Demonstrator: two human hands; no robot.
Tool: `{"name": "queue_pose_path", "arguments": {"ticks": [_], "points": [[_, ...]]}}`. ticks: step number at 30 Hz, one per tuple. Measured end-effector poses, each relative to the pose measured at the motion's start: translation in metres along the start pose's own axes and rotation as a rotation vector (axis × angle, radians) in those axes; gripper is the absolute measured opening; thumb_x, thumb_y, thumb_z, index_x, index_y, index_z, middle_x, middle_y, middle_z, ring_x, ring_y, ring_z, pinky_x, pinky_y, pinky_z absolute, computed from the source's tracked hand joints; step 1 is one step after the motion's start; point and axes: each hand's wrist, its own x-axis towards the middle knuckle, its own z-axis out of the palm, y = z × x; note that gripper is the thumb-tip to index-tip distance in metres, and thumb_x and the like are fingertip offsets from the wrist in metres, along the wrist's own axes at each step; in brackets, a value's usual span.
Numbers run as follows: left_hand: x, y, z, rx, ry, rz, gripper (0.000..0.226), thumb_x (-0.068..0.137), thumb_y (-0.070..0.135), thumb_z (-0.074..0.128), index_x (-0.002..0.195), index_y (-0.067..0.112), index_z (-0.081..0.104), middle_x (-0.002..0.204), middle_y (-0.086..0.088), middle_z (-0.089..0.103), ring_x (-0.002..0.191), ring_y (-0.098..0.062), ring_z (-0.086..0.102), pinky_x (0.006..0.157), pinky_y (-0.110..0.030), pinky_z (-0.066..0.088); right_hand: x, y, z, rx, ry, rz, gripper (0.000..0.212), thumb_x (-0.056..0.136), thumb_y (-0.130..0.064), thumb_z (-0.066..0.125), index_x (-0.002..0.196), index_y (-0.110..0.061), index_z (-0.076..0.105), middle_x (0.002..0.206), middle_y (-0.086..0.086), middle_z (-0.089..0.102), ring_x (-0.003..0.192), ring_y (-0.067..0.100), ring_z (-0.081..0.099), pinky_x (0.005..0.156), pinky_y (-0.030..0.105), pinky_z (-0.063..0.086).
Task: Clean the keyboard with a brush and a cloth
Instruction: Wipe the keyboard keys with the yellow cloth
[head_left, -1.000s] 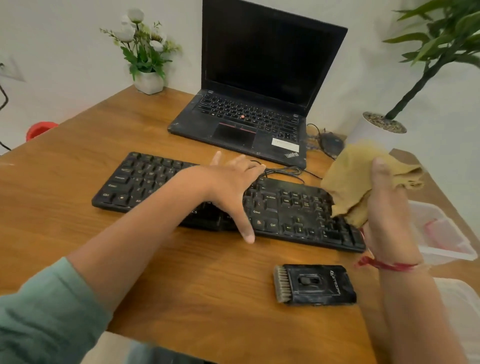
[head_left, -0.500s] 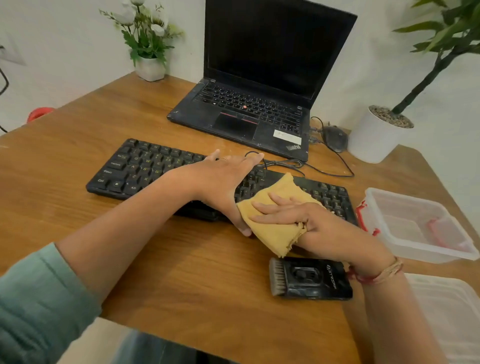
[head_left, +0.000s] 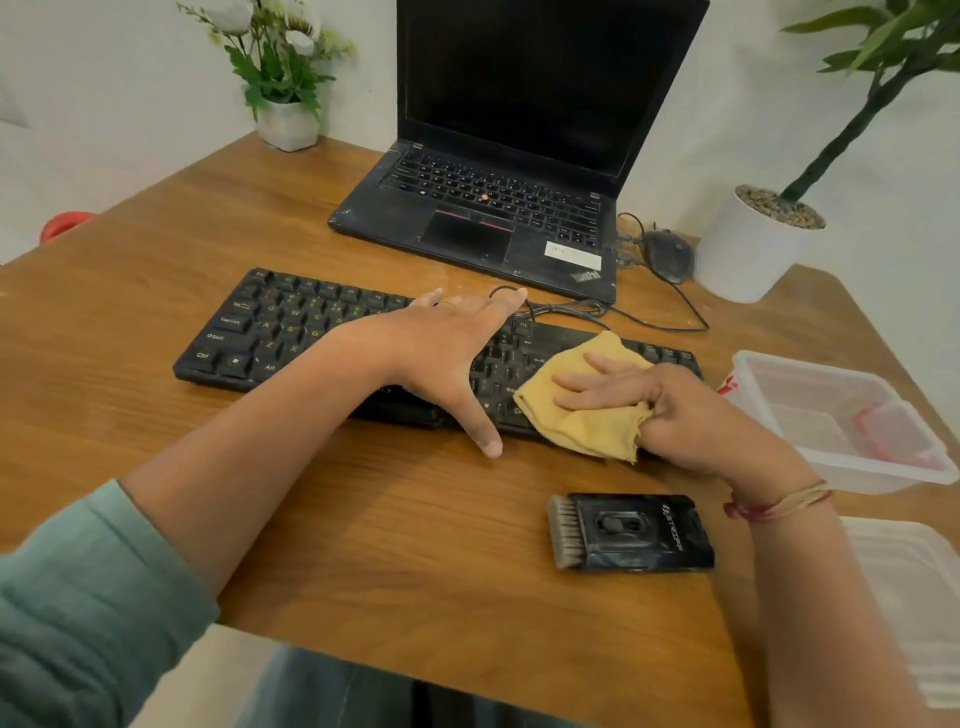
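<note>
Wooden worktop (head_left: 389, 519): keyboard (head_left: 291, 327) runs nine-to-three o'clock; flat right hand (head_left: 675, 415) presses cloth (head_left: 576, 431) at its three end; splayed left hand (head_left: 447, 353) steadies middle.

Left hand (head_left: 447, 353) flat and splayed on keyboard (head_left: 291, 322), fingers straight toward its far edge, thumb (head_left: 480, 426) stretched past the near edge. Left forearm bare, teal sleeve (head_left: 78, 582) at elbow. Right hand (head_left: 675, 410) palm down, straight fingers (head_left: 597, 387) pressing cloth (head_left: 576, 421). Thread bands (head_left: 774, 504) on right wrist.
</note>
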Motion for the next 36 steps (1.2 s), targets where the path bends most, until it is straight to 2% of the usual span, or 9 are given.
{"name": "queue_pose_path", "arguments": {"ticks": [4, 9, 14, 18, 21, 25, 28, 32, 36], "points": [[0.001, -0.001, 0.001, 0.001, 0.003, -0.001, 0.155, 0.040, 0.083, 0.074, 0.151, 0.031, -0.022, 0.165, 0.003, 0.002, 0.151, -0.017, 0.003, 0.121, -0.051, -0.005, 0.007, -0.013, 0.017, -0.142, -0.177, -0.154, 0.052, 0.087, -0.013, 0.064, 0.105, -0.062, 0.057, 0.139, -0.036, 0.027, 0.144, 0.005, 0.009, 0.118, 0.037, -0.004], [0.001, -0.001, 0.001, -0.008, 0.006, 0.007, 0.155, 0.041, 0.081, 0.076, 0.151, 0.032, -0.021, 0.165, 0.002, 0.005, 0.151, -0.019, 0.004, 0.121, -0.053, -0.005, 0.001, -0.001, 0.001, -0.034, -0.075, -0.058, 0.075, 0.084, 0.009, 0.060, 0.098, -0.064, 0.059, 0.139, -0.035, 0.033, 0.142, 0.000, 0.014, 0.120, 0.044, 0.007], [0.001, 0.000, 0.001, -0.018, 0.010, 0.007, 0.156, 0.039, 0.079, 0.079, 0.151, 0.033, -0.020, 0.165, 0.002, 0.005, 0.151, -0.019, 0.004, 0.120, -0.054, -0.005, 0.013, -0.013, 0.021, -0.105, -0.095, -0.142, 0.053, 0.085, -0.012, 0.062, 0.109, -0.059, 0.054, 0.136, -0.035, 0.030, 0.142, 0.003, 0.012, 0.118, 0.038, -0.004], [0.000, -0.003, -0.001, -0.033, -0.021, 0.002, 0.158, 0.037, 0.078, 0.080, 0.151, 0.034, -0.021, 0.165, 0.002, 0.003, 0.152, -0.019, 0.001, 0.120, -0.052, -0.010, 0.004, 0.000, 0.001, -0.041, -0.056, -0.006, 0.077, 0.083, 0.012, 0.058, 0.099, -0.063, 0.058, 0.138, -0.036, 0.029, 0.140, -0.003, 0.013, 0.120, 0.042, 0.002], [0.001, -0.004, -0.001, -0.040, -0.023, 0.001, 0.159, 0.035, 0.079, 0.079, 0.151, 0.035, -0.021, 0.165, 0.002, 0.002, 0.152, -0.019, 0.001, 0.120, -0.054, -0.010, 0.000, 0.006, -0.004, -0.005, 0.033, 0.013, 0.071, 0.084, 0.008, 0.061, 0.097, -0.061, 0.060, 0.140, -0.031, 0.031, 0.141, 0.000, 0.016, 0.120, 0.045, 0.007], [0.002, -0.003, 0.000, -0.026, -0.026, -0.003, 0.160, 0.032, 0.082, 0.076, 0.150, 0.036, -0.022, 0.165, 0.002, 0.001, 0.152, -0.020, 0.000, 0.119, -0.055, -0.009, 0.012, -0.014, 0.018, -0.132, -0.047, -0.117, 0.066, 0.083, -0.007, 0.065, 0.104, -0.067, 0.049, 0.145, -0.021, 0.025, 0.144, 0.008, 0.013, 0.118, 0.051, -0.002], [0.003, -0.004, 0.001, -0.025, -0.024, -0.003, 0.159, 0.030, 0.084, 0.074, 0.150, 0.037, -0.020, 0.165, 0.002, 0.001, 0.151, -0.019, 0.001, 0.119, -0.055, -0.009, 0.013, -0.014, 0.019, -0.123, -0.064, -0.126, 0.059, 0.083, 0.002, 0.065, 0.109, -0.051, 0.060, 0.150, -0.014, 0.028, 0.144, 0.008, 0.015, 0.119, 0.049, 0.002], [0.002, -0.004, 0.000, -0.029, -0.014, 0.011, 0.157, 0.035, 0.081, 0.077, 0.150, 0.037, -0.020, 0.165, 0.002, 0.003, 0.151, -0.020, 0.002, 0.119, -0.054, -0.010, -0.003, 0.000, -0.006, 0.015, 0.093, 0.070, 0.078, 0.081, 0.018, 0.051, 0.098, -0.057, 0.063, 0.145, -0.021, 0.036, 0.135, -0.006, 0.021, 0.119, 0.039, 0.014], [0.002, -0.003, 0.000, -0.014, -0.008, 0.011, 0.156, 0.038, 0.079, 0.079, 0.150, 0.036, -0.022, 0.165, 0.002, 0.002, 0.151, -0.021, 0.003, 0.119, -0.056, -0.008, 0.003, -0.007, 0.005, -0.037, 0.185, 0.075, 0.064, 0.081, 0.015, 0.047, 0.115, -0.038, 0.059, 0.144, -0.014, 0.038, 0.136, 0.002, 0.025, 0.119, 0.038, 0.013]]}}
